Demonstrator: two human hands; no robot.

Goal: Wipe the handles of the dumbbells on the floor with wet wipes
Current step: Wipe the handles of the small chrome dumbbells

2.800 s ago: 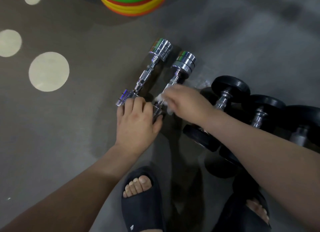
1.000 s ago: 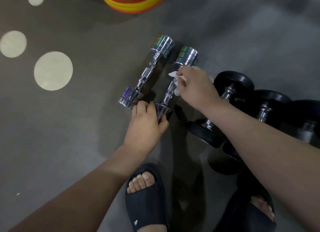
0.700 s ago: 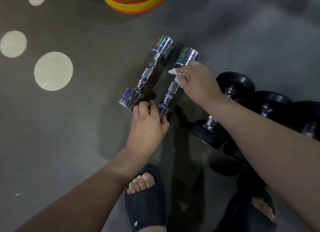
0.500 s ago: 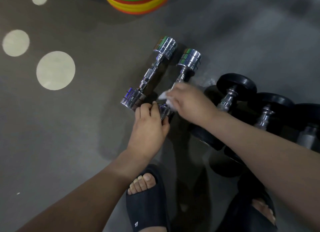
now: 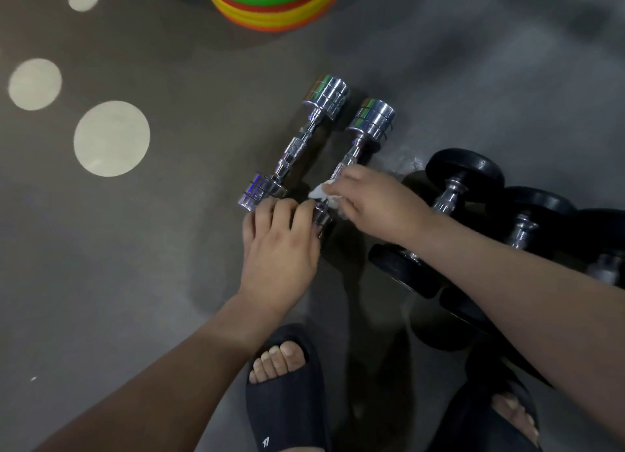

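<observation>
Two chrome dumbbells lie side by side on the grey floor. The left chrome dumbbell point(image 5: 294, 147) is untouched along its handle. The right chrome dumbbell point(image 5: 367, 127) has its near end under my hands. My left hand point(image 5: 282, 248) rests on that near end with fingers laid over the chrome head. My right hand point(image 5: 372, 201) pinches a white wet wipe point(image 5: 321, 193) around the lower part of the handle, next to my left fingertips.
Black rubber dumbbells point(image 5: 463, 181) lie in a row to the right, touching my right forearm's side. A stack of coloured weight plates point(image 5: 274, 2) sits at the top. Pale round floor markings point(image 5: 111, 137) lie left. My feet in dark slides point(image 5: 285, 387) stand below.
My right hand slid the wipe from the far end of the right chrome dumbbell's handle down to its near end. My left hand stayed on the near head.
</observation>
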